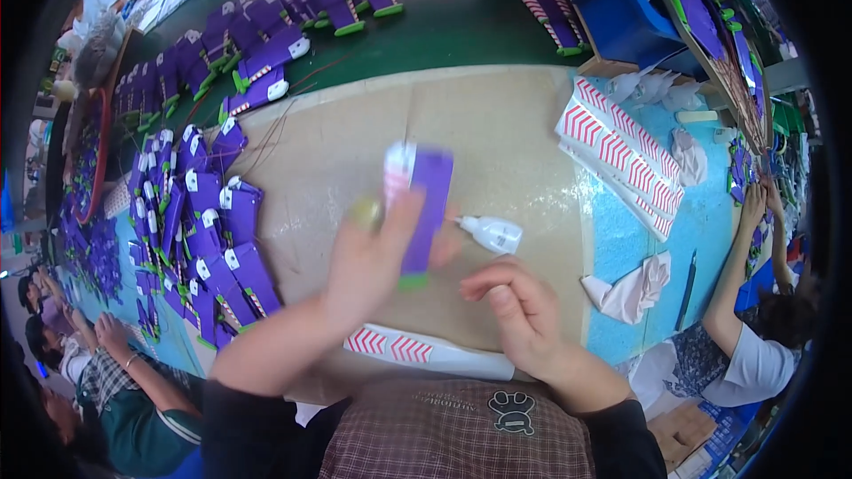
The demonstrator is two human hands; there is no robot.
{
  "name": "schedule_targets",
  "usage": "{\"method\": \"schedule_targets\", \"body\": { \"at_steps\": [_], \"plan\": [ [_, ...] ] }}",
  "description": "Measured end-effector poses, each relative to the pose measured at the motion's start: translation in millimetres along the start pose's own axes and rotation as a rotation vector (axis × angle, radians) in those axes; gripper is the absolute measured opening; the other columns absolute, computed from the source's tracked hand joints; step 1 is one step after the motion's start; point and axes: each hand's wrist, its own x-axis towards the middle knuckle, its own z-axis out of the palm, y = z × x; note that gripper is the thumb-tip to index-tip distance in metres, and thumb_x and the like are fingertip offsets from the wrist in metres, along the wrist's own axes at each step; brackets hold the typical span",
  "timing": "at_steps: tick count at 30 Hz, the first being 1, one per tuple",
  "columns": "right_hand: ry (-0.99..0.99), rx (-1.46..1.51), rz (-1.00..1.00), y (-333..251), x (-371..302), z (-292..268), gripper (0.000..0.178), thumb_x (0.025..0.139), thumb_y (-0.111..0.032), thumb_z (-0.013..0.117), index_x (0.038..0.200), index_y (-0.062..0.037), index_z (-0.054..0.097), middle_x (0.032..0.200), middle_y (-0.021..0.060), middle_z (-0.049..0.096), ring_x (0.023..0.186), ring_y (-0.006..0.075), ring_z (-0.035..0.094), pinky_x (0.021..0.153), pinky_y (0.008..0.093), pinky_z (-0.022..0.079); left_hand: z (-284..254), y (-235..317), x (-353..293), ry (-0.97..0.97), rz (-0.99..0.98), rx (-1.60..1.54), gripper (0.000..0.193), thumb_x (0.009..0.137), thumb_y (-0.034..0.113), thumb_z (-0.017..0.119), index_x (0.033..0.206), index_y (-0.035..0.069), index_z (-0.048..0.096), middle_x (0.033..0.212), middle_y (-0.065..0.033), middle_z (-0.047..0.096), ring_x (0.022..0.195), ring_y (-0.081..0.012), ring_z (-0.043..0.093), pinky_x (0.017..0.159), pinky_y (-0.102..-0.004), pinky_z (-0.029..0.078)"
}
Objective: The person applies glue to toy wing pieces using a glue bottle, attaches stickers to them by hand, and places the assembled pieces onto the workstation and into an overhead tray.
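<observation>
The left hand (368, 266) is raised over the beige surface (497, 124), its fingers pinching a flat purple piece (426, 204) with a pink-and-white end at the top and a green strip at the bottom; the hand is motion-blurred, so the exact grip is hard to read. The right hand (524, 310) rests lower, near the person's body, fingers curled loosely together and holding nothing that shows. Just beyond it lies a small white glue bottle (493, 233) on its side, nozzle pointing left toward the purple piece. Along the near edge sits a white strip with red chevrons (399, 348). A stack of similar red-chevron sheets (621, 155) lies to the right, where the beige meets a light-blue mat (701, 222), with a crumpled white cloth (632, 288) and a dark pen (688, 277) on that mat. To the left, many finished purple pieces (209, 231) crowd the surface's edge in rows. The middle of the beige sheet around the hands lies open. Another person's arm (741, 275) reaches in at the far right.
</observation>
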Motion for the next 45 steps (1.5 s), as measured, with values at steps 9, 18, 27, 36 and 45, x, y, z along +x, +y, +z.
{"method": "schedule_targets", "body": {
  "at_steps": [9,18,27,36,45],
  "plan": [
    [-0.070,0.053,0.084,11.5,-1.8,-9.4,0.011,0.088,-0.007,0.054,0.089,-0.0005,0.062,0.083,0.0113,0.062,0.076,0.0244,0.060,0.069,0.0319,0.046,91.7,72.7,271.4,0.414,0.586,1.226,0.032,0.092,0.028,0.045,0.096,0.000,0.061,0.099,-0.0157,0.063,0.090,-0.0271,0.063,0.072,-0.0376,0.051],
    [-0.096,-0.118,-0.118,5.8,-4.1,-6.3,0.012,0.084,-0.008,0.058,0.092,0.0000,0.062,0.087,0.0119,0.061,0.079,0.0252,0.060,0.071,0.0329,0.047,-46.6,141.0,241.7,0.543,0.451,1.554,0.026,0.085,0.021,0.051,0.101,0.003,0.062,0.104,-0.0123,0.064,0.090,-0.0269,0.063,0.077,-0.0380,0.051],
    [0.111,-0.476,-0.252,-0.1,1.6,12.6,0.048,0.076,-0.007,0.066,0.121,0.0020,0.050,0.121,0.0172,0.053,0.102,0.0307,0.056,0.085,0.0361,0.046,-5.3,-17.1,-53.9,-0.139,0.048,0.078,0.039,0.082,0.017,0.064,0.114,0.003,0.046,0.099,-0.0066,0.058,0.084,-0.0159,0.057,0.076,-0.0325,0.047],
    [-0.261,-0.209,0.134,-11.9,-4.7,7.2,0.032,0.076,-0.019,0.071,0.102,-0.0042,0.061,0.094,0.0132,0.064,0.086,0.0287,0.063,0.074,0.0360,0.050,-49.2,-26.8,-81.6,0.075,0.380,0.166,0.020,0.091,0.017,0.052,0.098,-0.001,0.059,0.089,-0.0052,0.059,0.085,-0.0117,0.054,0.075,-0.0260,0.043],
    [0.107,-0.469,-0.017,3.8,12.8,-17.6,0.039,0.079,-0.018,0.069,0.113,-0.0055,0.055,0.096,0.0106,0.056,0.084,0.0250,0.058,0.073,0.0335,0.047,-41.7,-26.8,-76.7,0.115,-0.192,-0.299,0.014,0.093,0.012,0.050,0.103,0.002,0.053,0.088,-0.0052,0.061,0.076,-0.0102,0.060,0.058,-0.0231,0.051]
  ]
}}
